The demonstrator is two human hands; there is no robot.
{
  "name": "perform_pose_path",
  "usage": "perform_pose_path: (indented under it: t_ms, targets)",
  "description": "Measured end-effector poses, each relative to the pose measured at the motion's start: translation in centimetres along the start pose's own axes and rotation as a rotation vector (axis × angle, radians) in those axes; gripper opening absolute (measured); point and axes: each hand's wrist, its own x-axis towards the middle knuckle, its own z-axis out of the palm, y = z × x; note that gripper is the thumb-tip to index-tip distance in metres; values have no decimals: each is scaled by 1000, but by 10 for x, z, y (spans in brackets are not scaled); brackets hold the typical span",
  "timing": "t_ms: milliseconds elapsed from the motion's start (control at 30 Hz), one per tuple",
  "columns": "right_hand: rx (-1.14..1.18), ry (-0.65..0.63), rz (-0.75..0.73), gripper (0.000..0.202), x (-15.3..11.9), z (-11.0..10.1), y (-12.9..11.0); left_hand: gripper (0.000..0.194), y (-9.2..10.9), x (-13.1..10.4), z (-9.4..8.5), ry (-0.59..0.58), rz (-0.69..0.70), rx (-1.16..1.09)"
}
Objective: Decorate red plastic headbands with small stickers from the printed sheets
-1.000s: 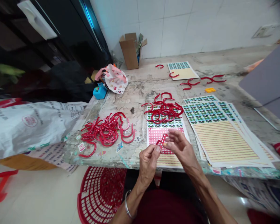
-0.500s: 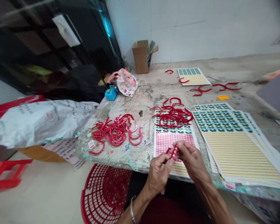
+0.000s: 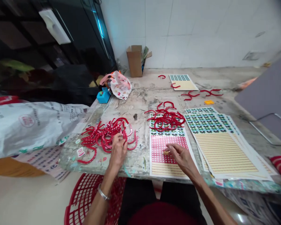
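Note:
My left hand (image 3: 119, 149) is at the right side of a pile of red curved headbands (image 3: 107, 136), many with white dots. Its fingers are closed around a red headband (image 3: 124, 133) at the pile's edge. My right hand (image 3: 181, 155) hovers over a sticker sheet (image 3: 156, 150) with a pink, white-dotted band across its middle. Thumb and index finger are pinched together there, beside a small tan patch (image 3: 165, 153); what they hold is unclear. Plain red headbands (image 3: 167, 120) lie heaped on the sheet's upper part.
More sticker sheets (image 3: 222, 150) overlap on the right. Farther back are a small sheet (image 3: 184, 86), loose headbands, an orange piece (image 3: 209, 102), a cardboard box (image 3: 134, 64), a bag (image 3: 120, 86) and a blue holder (image 3: 103, 95). A red basket (image 3: 77, 193) stands below the table edge.
My hands were together over the sheet with a dotted headband between them. Now my left hand has moved left to the dotted pile, while my right hand stays over the sheet.

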Motion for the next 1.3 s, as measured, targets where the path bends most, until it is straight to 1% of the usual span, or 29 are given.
perform_pose_path:
  t_ms: [67,133,200,233,300,367,467,533,633,700,767,833,967,1100,1200,1300]
  targets:
    - [-168,70,-98,25,16,-7,1,12,-13,6,0,26,14,89]
    - [-376,104,-224,22,37,-9,-1,11,-13,5,0,78,20,134]
    - [-582,56,-331,22,60,-8,-3,17,-5,0,-2,149,14,159]
    - [-657,22,-357,22,71,-7,-3,20,1,-4,-3,173,13,164]
    - [-700,-36,-372,20,89,-4,-2,22,13,-15,-5,159,20,130]
    - [-647,-71,-369,16,102,-4,0,22,23,-27,-4,101,41,55]
    - [-504,-72,-353,7,115,-12,-1,21,35,-45,5,74,18,-32]
    - [-376,-14,-323,5,123,-21,-4,20,43,-52,14,64,-2,-99]
    - [-137,123,-239,21,132,-38,-5,20,59,-54,30,25,-33,-240]
    - [40,199,-174,31,135,-47,-4,20,71,-53,39,-40,-59,-343]
    - [209,241,-118,36,135,-55,-1,20,83,-52,45,-115,-79,-435]
    - [359,255,-75,38,131,-59,2,20,92,-53,49,-174,-102,-501]
    - [597,251,-18,35,118,-63,1,23,104,-53,52,-247,-186,-579]
    - [754,271,-4,32,101,-63,-8,28,123,-38,59,-313,-275,-628]
    - [812,294,-13,30,80,-56,-20,28,142,-21,66,-323,-279,-682]
    - [825,285,12,28,47,-39,-32,31,161,-12,72,-306,-256,-767]
